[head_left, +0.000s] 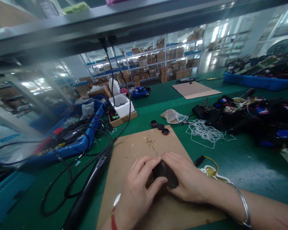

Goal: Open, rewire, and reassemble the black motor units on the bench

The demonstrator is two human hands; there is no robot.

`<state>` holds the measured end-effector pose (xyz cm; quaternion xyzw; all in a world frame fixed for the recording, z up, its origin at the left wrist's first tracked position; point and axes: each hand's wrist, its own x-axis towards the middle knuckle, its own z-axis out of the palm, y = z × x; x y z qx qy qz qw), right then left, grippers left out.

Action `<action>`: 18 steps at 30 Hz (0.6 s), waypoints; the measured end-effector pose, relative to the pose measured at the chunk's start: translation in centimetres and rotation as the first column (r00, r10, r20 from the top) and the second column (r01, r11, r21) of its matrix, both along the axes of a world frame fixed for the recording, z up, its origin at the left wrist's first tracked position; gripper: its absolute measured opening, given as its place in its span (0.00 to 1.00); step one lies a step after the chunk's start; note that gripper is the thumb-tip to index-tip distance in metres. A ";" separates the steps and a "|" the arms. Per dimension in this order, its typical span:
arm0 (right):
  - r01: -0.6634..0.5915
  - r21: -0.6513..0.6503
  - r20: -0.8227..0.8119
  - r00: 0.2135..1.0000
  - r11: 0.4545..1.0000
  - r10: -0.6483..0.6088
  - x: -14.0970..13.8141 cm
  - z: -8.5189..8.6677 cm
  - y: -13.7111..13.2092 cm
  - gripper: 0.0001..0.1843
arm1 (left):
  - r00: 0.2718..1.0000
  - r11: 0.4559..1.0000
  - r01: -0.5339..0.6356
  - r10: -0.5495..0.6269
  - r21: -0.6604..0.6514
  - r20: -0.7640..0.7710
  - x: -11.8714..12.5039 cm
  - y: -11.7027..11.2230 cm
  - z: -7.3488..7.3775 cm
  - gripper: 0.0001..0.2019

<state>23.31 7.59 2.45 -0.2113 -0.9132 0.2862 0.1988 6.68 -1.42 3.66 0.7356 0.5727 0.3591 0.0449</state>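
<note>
The left hand [136,188] and right hand [184,175] are gripping, fingers half-curled, a smooth dark plastic oval piece [165,174], its long axis slanting down rightward, over a scuffed cardboard sheet [144,143] lying on a green mat [244,163].

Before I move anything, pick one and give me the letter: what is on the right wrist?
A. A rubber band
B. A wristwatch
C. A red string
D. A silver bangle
D: a silver bangle circles the wrist just behind the right hand.
</note>
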 end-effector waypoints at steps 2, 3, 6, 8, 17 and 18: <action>0.003 -0.001 -0.004 1.000 1.000 -0.003 0.0 0.0 0.0 0.18 | 0.997 0.997 0.072 -0.072 -0.021 -0.004 -0.1 0.1 0.0 0.18; 0.003 0.001 -0.006 1.000 1.000 -0.003 0.0 0.0 0.0 0.18 | 0.994 0.993 0.108 -0.108 -0.049 0.005 -0.1 0.0 0.1 0.19; -0.004 0.000 -0.008 1.000 1.000 0.004 0.1 -0.1 0.1 0.20 | 0.989 0.982 0.139 -0.132 -0.128 0.059 -0.1 -0.2 0.4 0.22; -0.013 -0.002 -0.017 1.000 1.000 0.013 0.2 -0.1 0.1 0.20 | 0.992 0.989 0.104 -0.095 -0.107 0.081 0.0 -0.3 0.5 0.21; -0.023 -0.015 -0.052 0.998 1.000 0.022 0.1 -0.2 0.3 0.20 | 0.992 0.998 0.056 -0.059 0.037 0.110 0.1 0.3 -0.1 0.16; -0.025 -0.012 -0.045 0.999 1.000 0.025 0.1 -0.1 0.3 0.20 | 0.993 0.999 0.039 -0.043 0.031 0.112 0.2 0.3 -0.1 0.15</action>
